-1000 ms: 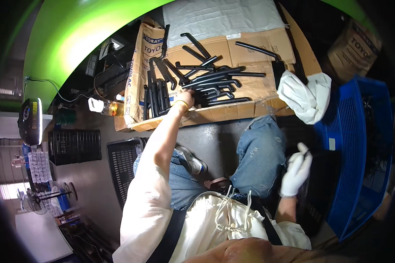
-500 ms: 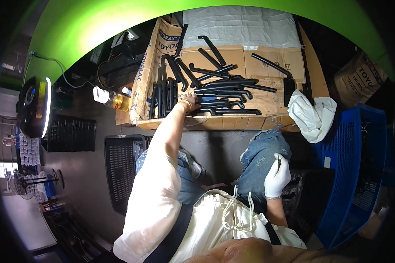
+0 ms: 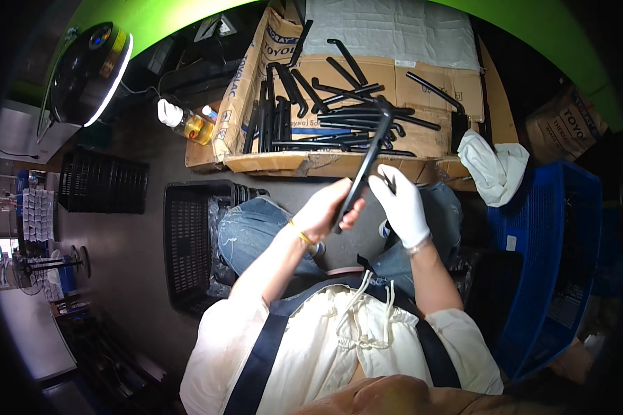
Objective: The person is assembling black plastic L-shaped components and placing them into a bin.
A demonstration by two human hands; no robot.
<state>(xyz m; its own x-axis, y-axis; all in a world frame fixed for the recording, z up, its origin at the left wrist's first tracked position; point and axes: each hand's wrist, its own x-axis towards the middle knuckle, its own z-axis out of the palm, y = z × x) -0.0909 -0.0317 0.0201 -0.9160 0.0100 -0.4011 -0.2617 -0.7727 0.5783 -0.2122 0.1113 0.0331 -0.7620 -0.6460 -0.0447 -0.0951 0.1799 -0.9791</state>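
Note:
My bare left hand (image 3: 323, 209), with a yellow band at its wrist, grips the lower end of a long black plastic bar (image 3: 367, 164). The bar slants up and away to a bent end above the box edge. My white-gloved right hand (image 3: 403, 213) is closed just right of the bar; something small and dark shows at its fingers, too little of it to name. Beyond both hands, several similar black bars (image 3: 356, 119) with bent ends lie heaped in an opened cardboard box (image 3: 387, 168).
A spray bottle of yellow liquid (image 3: 197, 129) stands left of the box. White cloth (image 3: 491, 169) hangs at its right corner, beside a tall blue crate (image 3: 557, 256). A black basket (image 3: 187, 249) sits by my left leg. A round lamp (image 3: 93, 72) is at upper left.
My left hand has come back from the heap toward me with a black bar in it. My right hand has risen from my right leg to beside that bar.

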